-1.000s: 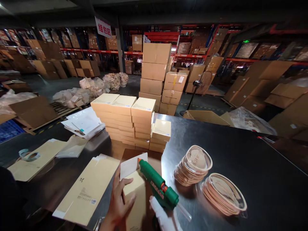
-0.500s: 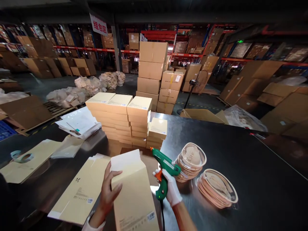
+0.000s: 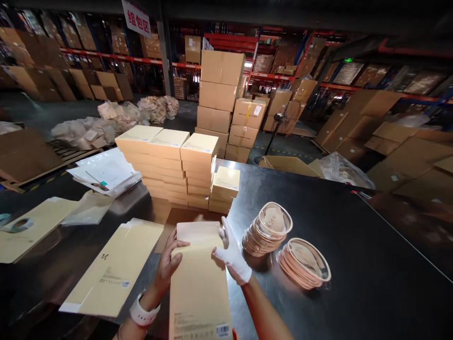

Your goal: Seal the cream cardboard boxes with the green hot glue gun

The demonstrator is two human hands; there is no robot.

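At a glossy black bench (image 3: 339, 231), grips a cream cardboard box (image 3: 200, 283) in clenched bare left fingers (image 3: 178, 244), touches its edge with spread white-gloved right fingers (image 3: 228, 234).

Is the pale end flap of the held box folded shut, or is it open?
Open: the pale flap projects past the far edge of the box, between left hand and gloved right hand.

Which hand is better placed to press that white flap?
Probably the right hand: gloved, at the right end of the white flap; the left hand grips the left side of the box.
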